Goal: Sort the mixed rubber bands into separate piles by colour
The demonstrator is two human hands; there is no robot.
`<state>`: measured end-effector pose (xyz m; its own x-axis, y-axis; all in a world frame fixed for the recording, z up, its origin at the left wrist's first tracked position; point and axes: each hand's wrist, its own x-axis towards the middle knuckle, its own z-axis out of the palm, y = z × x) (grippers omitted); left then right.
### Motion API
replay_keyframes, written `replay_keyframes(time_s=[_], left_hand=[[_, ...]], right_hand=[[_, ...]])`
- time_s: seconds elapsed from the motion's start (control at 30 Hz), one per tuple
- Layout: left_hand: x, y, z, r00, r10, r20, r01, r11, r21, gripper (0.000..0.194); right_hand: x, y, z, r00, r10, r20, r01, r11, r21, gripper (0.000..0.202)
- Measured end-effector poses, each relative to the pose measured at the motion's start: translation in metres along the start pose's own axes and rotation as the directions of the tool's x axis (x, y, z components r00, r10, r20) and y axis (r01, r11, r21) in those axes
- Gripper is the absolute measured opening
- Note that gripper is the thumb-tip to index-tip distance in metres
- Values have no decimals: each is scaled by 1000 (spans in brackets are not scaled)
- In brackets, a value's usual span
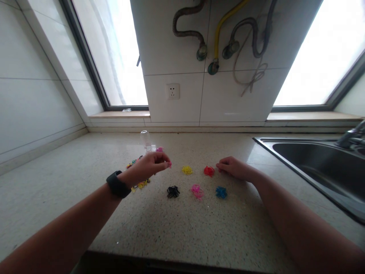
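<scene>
My left hand pinches a small pink band above the counter, its wrist wearing a black watch. Beneath and beside that hand lies a mixed heap of coloured bands, partly hidden by it. My right hand rests on the counter just right of the red pile, fingers pressed together; whether anything is in them is too small to tell. Left of the red pile is a yellow pile. Nearer the front sit a black pile, a pink pile and a blue pile.
A clear bottle stands behind my left hand, with more pink bands beside it. The steel sink is at the right. A tiled wall with hoses and a socket rises behind the speckled counter.
</scene>
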<state>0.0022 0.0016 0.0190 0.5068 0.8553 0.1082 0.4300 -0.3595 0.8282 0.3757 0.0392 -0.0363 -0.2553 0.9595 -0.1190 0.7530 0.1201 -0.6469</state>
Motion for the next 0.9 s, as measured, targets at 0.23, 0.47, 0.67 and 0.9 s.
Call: replay_keyframes(time_s=[0.23,0.47,0.67,0.9], left_hand=[[-9,16,38,997,-13,75,40,928,-369,23],[-14,19,59,994,3,107,51,867,-495,25],[-17,17,68,996,40,74,-13,940,-340,24],[-26,24,80,987,152,54,-158,979,131,18]], right_hand=[[2,3,1,1000,0,6,0,1000,14,43],[3,7,1,1000,-6,10,6,1000,2,47],[3,6,0,999,27,27,-29,998,52,46],[2,0,0,999,34,15,-35,999,39,44]])
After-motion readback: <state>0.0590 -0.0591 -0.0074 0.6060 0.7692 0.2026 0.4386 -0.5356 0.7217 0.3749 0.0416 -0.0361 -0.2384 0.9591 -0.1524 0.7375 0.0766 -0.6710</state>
